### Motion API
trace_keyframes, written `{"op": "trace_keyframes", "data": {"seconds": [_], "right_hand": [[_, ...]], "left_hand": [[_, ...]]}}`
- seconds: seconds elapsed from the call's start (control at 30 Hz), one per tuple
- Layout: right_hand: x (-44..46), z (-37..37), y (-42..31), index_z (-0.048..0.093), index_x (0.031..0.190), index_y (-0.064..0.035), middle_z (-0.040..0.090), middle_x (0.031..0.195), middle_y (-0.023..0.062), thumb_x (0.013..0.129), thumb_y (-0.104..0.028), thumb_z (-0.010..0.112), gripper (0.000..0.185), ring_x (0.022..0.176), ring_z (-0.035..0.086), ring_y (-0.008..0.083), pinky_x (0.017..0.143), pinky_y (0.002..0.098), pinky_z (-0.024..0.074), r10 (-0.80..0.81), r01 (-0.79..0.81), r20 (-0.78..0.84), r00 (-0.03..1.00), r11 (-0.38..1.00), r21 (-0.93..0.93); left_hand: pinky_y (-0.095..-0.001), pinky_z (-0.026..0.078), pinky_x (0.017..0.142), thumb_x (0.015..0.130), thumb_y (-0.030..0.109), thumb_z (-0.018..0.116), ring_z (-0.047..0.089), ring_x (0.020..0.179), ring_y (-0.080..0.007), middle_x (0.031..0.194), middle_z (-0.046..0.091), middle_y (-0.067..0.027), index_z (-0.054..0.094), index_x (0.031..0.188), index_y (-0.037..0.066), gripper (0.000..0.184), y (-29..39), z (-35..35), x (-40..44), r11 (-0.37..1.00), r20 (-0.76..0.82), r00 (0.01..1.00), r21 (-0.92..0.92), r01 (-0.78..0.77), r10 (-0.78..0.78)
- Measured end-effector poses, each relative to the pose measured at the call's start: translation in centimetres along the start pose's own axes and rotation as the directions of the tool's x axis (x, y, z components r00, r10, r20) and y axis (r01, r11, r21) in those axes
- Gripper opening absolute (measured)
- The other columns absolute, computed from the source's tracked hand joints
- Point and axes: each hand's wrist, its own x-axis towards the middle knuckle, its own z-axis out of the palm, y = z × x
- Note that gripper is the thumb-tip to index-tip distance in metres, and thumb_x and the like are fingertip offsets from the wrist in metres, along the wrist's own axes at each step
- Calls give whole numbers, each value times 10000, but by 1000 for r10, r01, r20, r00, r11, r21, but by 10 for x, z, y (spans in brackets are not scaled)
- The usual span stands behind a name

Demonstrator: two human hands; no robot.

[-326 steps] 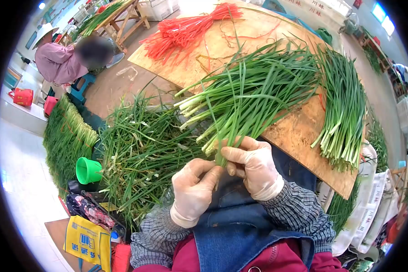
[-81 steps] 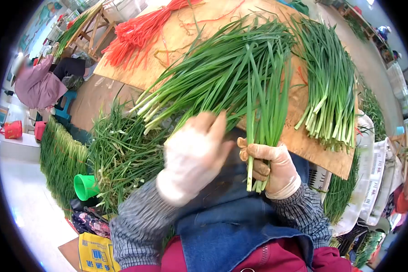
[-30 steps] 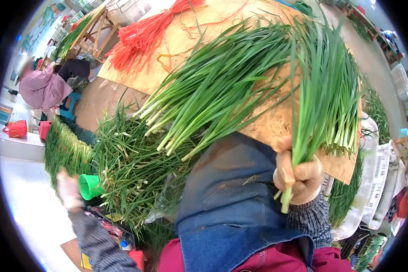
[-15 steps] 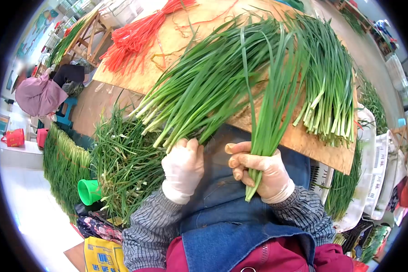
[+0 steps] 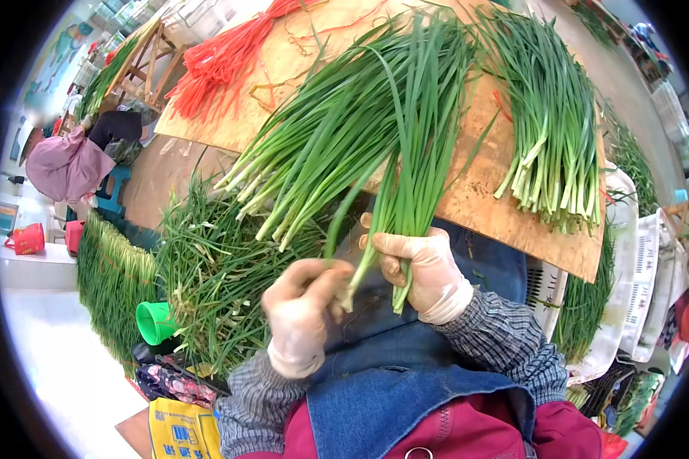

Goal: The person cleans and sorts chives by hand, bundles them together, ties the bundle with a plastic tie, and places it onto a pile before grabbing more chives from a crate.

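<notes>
Two grips show: the right hand (image 5: 430,269) is wrapped around green stalks (image 5: 415,183), best firm without crushing; the left hand (image 5: 302,310) pinches one loose leaf (image 5: 335,231).

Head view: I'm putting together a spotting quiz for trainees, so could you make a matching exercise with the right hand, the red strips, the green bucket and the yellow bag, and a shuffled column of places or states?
Things
1. right hand
2. red strips
3. green bucket
4. yellow bag

Places or states
A. at the bottom left edge of the picture
B. lying on the wooden board
C. closed around chive-like stalks
D. beside the loose heap of green leaves

Right pairs: 1-C, 2-B, 3-D, 4-A
</notes>
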Motion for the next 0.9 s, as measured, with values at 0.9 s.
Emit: {"op": "trace_keyframes", "data": {"seconds": [0.9], "right_hand": [[9, -4, -4, 578, 867, -19, 453, 616, -13, 794, -92, 641, 122, 438, 371, 57, 373, 209, 267, 117, -113, -37, 992, 990, 85]], "left_hand": [[-146, 258, 397, 803, 55, 613, 383, 433, -8, 669, 603, -37, 589, 947, -38, 173, -10, -11, 14, 997, -5, 997, 35, 72, -71]]}}
